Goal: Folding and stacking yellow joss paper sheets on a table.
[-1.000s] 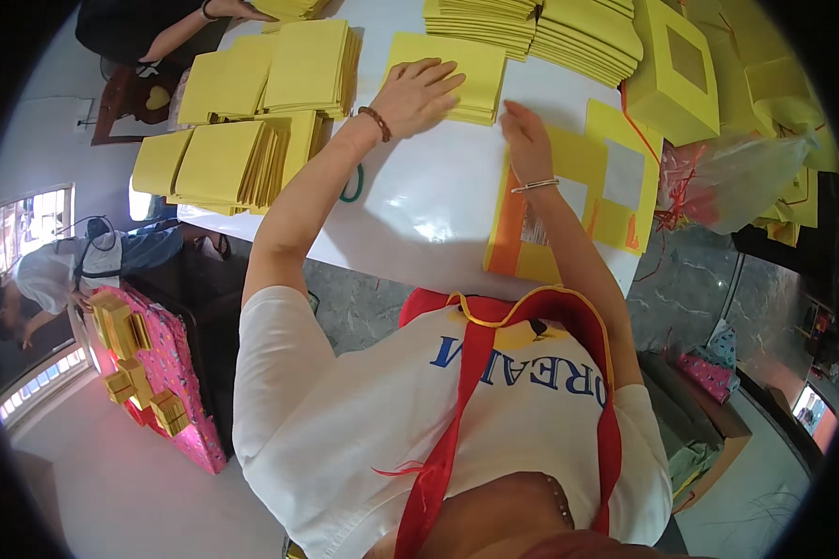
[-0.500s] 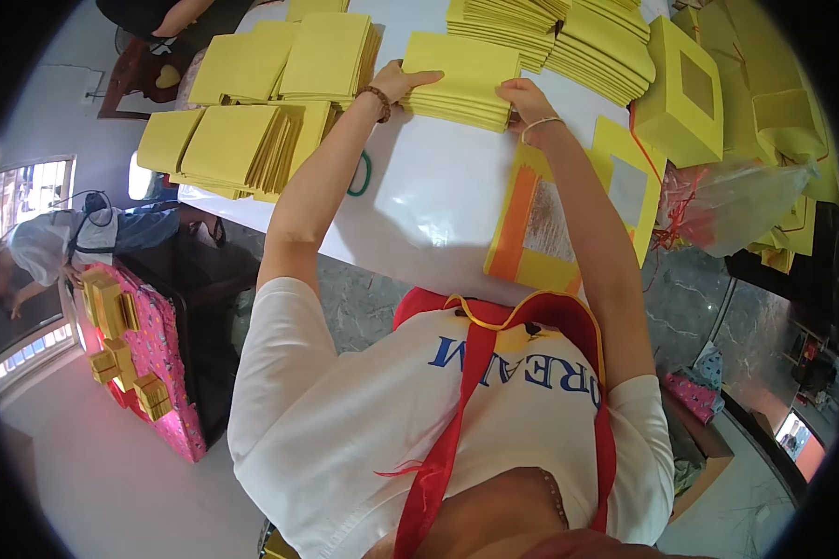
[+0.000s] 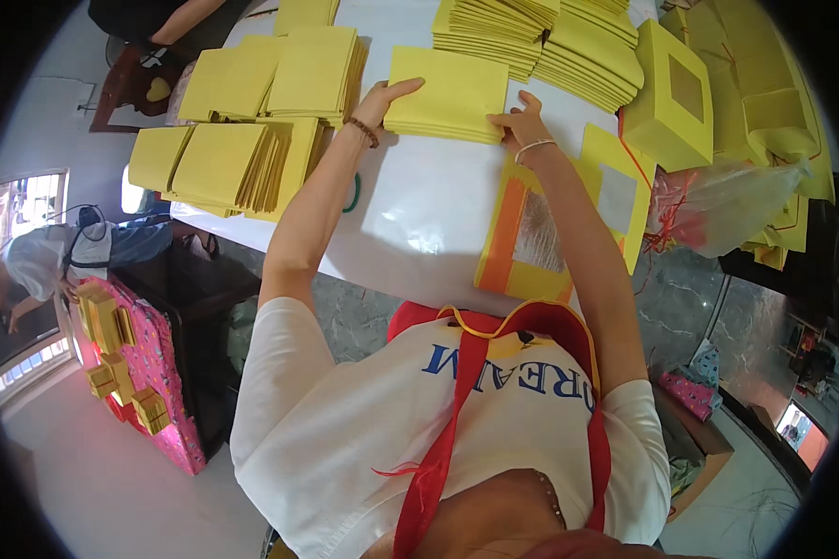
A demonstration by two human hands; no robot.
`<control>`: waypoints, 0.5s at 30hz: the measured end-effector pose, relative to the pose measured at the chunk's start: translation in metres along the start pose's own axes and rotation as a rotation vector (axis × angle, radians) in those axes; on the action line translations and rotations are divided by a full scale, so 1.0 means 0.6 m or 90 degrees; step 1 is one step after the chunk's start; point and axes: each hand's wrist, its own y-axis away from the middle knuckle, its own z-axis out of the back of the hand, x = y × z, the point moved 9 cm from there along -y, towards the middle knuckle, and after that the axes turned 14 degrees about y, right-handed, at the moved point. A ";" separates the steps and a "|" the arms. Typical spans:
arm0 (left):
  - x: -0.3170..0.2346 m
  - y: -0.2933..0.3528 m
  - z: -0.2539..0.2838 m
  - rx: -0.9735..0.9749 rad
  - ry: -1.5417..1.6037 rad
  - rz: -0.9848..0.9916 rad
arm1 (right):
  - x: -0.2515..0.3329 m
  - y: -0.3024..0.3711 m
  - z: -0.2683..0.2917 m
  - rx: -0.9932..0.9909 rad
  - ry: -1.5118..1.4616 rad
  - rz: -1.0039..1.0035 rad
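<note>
White counter (image 3: 419, 214) is buried in yellow card stacks. Our left hand (image 3: 382, 98) and right hand (image 3: 520, 126) each have a grip clamped on a side edge of the small yellow stack (image 3: 447, 93) lying at the far middle, probably to square it. Folded yellow boxes (image 3: 671, 93) sit just right.

White table (image 3: 419, 210): yellow card stacks (image 3: 252, 140) along left edge and far side; small yellow stack (image 3: 447, 93) mid-table; windowed yellow boxes (image 3: 676, 93) at right edge; flat yellow-orange sheet (image 3: 522, 242) at near edge; clear plastic bag (image 3: 736, 200) near right corner.
</note>
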 end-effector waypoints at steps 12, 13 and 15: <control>-0.076 0.060 -0.039 0.144 -0.118 -0.354 | 0.079 -0.033 -0.017 0.290 0.086 0.259; -0.056 0.056 -0.023 0.138 -0.118 -0.358 | 0.078 -0.035 -0.023 0.284 0.134 0.283; -0.025 0.039 -0.032 0.125 -0.205 -0.373 | 0.055 -0.062 -0.009 0.257 0.199 0.333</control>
